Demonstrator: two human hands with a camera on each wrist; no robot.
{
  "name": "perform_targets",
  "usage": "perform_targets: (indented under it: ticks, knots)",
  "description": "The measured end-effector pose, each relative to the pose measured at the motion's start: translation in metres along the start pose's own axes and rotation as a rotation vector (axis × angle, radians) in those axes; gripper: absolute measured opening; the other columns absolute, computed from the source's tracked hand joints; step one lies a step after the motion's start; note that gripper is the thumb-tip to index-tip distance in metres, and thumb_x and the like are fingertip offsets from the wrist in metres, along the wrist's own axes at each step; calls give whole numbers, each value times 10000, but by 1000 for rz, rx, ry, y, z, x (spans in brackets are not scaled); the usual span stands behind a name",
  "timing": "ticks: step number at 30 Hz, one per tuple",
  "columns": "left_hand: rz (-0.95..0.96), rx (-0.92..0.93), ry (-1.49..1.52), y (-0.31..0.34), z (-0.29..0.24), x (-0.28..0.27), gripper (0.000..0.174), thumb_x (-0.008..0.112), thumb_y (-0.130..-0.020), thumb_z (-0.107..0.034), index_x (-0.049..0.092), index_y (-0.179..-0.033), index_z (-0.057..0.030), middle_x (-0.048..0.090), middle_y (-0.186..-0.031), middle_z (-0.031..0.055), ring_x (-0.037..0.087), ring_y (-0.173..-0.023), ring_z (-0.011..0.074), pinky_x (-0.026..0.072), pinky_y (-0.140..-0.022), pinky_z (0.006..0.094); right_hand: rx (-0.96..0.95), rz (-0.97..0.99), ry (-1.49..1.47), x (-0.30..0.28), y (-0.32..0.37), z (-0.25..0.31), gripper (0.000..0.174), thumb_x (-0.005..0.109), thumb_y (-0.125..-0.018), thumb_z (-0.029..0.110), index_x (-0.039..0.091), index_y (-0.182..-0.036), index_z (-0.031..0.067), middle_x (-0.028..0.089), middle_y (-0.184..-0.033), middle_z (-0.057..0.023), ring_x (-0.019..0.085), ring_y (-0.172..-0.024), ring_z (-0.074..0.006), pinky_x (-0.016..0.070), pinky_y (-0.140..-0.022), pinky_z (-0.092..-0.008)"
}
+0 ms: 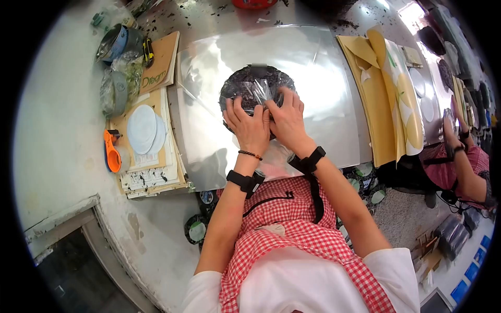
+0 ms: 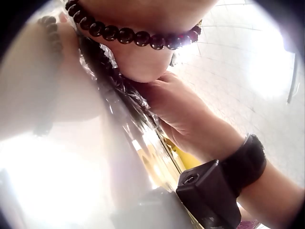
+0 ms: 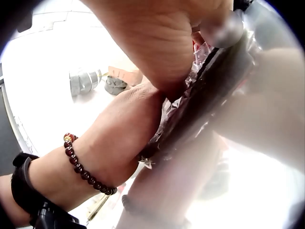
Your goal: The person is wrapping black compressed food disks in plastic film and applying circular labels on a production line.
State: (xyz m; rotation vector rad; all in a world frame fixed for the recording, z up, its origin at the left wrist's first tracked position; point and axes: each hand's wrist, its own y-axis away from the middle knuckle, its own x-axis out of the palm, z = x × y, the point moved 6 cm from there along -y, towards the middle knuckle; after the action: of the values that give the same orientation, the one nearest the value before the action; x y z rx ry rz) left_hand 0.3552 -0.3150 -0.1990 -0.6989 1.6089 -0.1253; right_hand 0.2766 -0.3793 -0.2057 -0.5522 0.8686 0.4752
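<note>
A dark, round, flaky cake, like dried seaweed (image 1: 255,73), lies in crinkled clear plastic wrap (image 1: 259,89) on a shiny sheet-covered table. My left hand (image 1: 251,128) has its fingers bent over the cake's near left part, gripping the wrap. On the near right, my right hand (image 1: 289,121) pinches the wrap with curled fingers. Both thumbs come close together at the near middle. In the left wrist view the right hand (image 2: 178,107) sits against the wrapped edge. The right wrist view shows the left hand (image 3: 128,124) low beside the cake; its fingertips are hidden.
Left of the sheet (image 1: 323,130) are a cardboard folder (image 1: 163,60), white discs (image 1: 142,128), an orange-handled tool (image 1: 111,151), tape rolls (image 1: 116,94) and a yellow cutter (image 1: 148,52). Yellow paper (image 1: 368,104) lies right. A red container (image 1: 254,2) stands at the back. Another person's arm (image 1: 466,167) shows far right.
</note>
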Motion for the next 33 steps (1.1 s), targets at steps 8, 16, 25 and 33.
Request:
perform_targets:
  ticks: [8, 16, 25, 33]
  knots:
    - [262, -176, 485, -8, 17, 34, 310, 570, -926, -246, 537, -1118, -5, 550, -1090, 208, 526, -995, 358, 455, -827, 425, 28, 198, -312, 19, -11, -22, 408, 722, -721, 146, 536, -1063, 21, 474, -1266, -228, 456, -1156, -411, 384, -962, -488]
    - [177, 107, 570, -27, 42, 26, 440, 674, -842, -313, 540, -1117, 4, 532, -1156, 202, 483, -1077, 412, 377, -935, 467, -367, 99, -166, 1, -34, -18, 626, 808, -656, 240, 490, -1134, -8, 523, -1185, -207, 497, -1113, -360, 421, -911, -390]
    - [190, 390, 502, -59, 42, 27, 492, 728, -758, -343, 560, -1037, 26, 513, -1094, 215, 487, -1047, 397, 403, -931, 470, -447, 156, 19, 2, -59, -15, 725, 825, -607, 307, 489, -1187, 31, 472, -1300, -199, 439, -1211, -383, 361, -1008, -447]
    - [-5, 388, 303, -81, 36, -7, 474, 807, -651, -288, 592, -996, -43, 555, -1192, 185, 554, -1078, 337, 453, -928, 377, -399, 291, -166, 22, -61, -36, 636, 821, -607, 318, 593, -1161, 104, 561, -967, -35, 512, -973, -253, 387, -874, -384]
